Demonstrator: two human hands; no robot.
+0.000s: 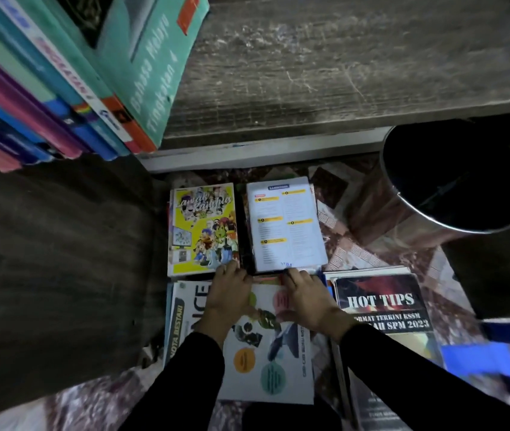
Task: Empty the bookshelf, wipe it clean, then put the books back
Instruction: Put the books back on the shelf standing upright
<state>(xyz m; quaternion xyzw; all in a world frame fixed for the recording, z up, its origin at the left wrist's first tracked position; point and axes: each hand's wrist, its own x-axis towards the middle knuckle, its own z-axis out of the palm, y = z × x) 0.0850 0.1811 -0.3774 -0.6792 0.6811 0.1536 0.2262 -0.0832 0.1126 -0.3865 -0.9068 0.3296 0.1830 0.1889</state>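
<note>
Head view: I look down past the shelf board at books spread on the patterned floor.
Left hand: fingers bent, tips on the lower right corner of the yellow comic book; I cannot tell whether they grip it.
Right hand: fingers bent at the lower edge of the white contents-page book; grip unclear too.
Under my wrists: science book, with the HOT TIPS book just beside it.
Shelf's left end: leaning row of books.
Right: black bin.
</note>
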